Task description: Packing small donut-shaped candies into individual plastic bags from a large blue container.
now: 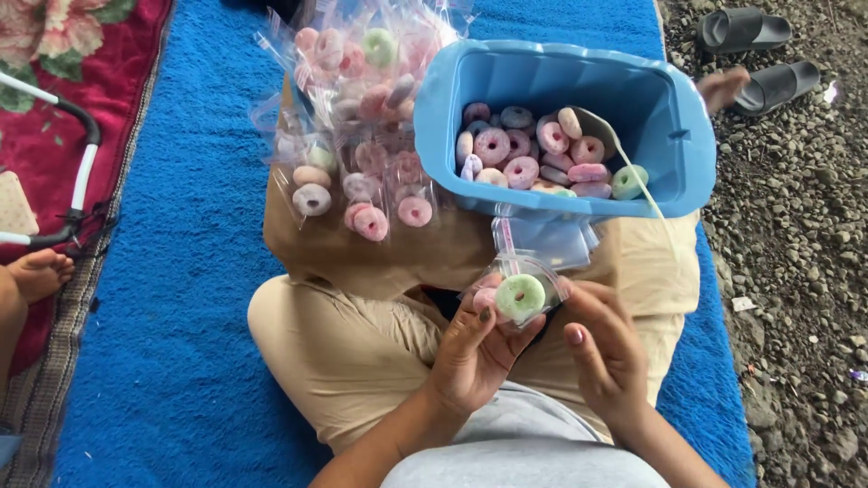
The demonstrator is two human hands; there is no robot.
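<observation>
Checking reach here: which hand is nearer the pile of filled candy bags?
Left. The left hand is below the pile of filled bags, on its side; the right hand is farther right.

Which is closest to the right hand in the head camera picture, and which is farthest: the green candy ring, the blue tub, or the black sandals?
From the right hand, nearest first:
1. Green candy ring, in the small clear bag held at the fingertips of both hands.
2. Blue tub, just above on the lap, full of sugary rings.
3. Black sandals, far off at top right on the gravel.

Glossy clear plastic bag, sugar-rough ring sweet, smooth plastic tub, fuzzy blue mat
</observation>
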